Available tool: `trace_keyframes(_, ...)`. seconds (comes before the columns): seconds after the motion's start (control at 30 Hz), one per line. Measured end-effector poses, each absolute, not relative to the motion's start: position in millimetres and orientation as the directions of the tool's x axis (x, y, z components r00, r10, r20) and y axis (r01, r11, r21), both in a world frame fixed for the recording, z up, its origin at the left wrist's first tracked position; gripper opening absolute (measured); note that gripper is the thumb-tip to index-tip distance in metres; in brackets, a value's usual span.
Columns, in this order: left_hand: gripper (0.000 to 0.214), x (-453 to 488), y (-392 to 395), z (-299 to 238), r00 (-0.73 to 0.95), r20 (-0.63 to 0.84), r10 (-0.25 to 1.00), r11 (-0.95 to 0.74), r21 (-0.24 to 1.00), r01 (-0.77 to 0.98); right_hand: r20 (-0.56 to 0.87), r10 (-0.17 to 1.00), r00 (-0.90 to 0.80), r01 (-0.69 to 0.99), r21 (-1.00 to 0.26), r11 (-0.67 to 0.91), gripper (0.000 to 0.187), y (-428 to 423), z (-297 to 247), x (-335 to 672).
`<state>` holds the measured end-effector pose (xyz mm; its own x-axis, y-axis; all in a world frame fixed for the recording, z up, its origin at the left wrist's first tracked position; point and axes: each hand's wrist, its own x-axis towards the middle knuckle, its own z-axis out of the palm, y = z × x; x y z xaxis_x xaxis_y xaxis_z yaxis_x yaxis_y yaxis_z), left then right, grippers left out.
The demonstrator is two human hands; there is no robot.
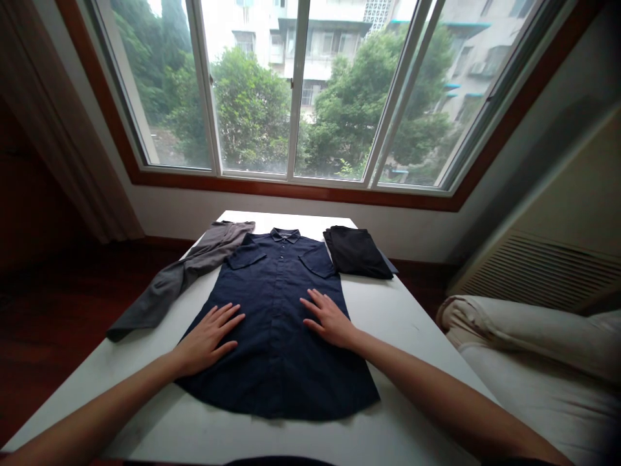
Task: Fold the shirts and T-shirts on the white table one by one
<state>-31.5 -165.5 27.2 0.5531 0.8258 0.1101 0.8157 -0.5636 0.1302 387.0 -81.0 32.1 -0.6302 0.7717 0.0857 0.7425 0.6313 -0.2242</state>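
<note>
A dark navy short-sleeved shirt (276, 304) lies buttoned and spread out, front side up, with its collar toward the window and its curved hem toward me. Both short sleeves are folded inward over its front. My left hand (208, 340) rests flat on the lower left part of the shirt, fingers spread. On the right half lies my right hand (330, 318), its fingers also stretched out on the fabric. Neither hand grips anything.
The shirt lies on a white table (412, 356). Grey trousers (179, 278) stretch along its left edge. Folded black clothing (359, 252) sits at the back right. Beyond the table is a window (291, 97); a cream padded seat (533, 349) stands at the right.
</note>
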Motion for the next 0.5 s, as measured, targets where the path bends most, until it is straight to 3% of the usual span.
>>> trace_keyframes(0.17, 0.069, -26, -189, 32, 0.589, 0.108, 0.801, -0.598, 0.136, 0.790, 0.047, 0.728, -0.684, 0.695, -0.260, 0.670, 0.071, -119, 39, 380)
trace_keyframes(0.3, 0.066, -32, -160, 37, 0.589, 0.153, 0.793, -0.608, 0.133, 0.783, 0.024, 0.734, -0.679, 0.701, -0.277, 0.657, 0.072, -125, 44, 380)
trace_keyframes(0.5, 0.047, -78, -31, 51, 0.283, 0.336, 0.898, -0.317, 0.049, 0.947, 0.011, 0.745, -0.667, 0.716, -0.269, 0.644, 0.072, -131, 49, 376)
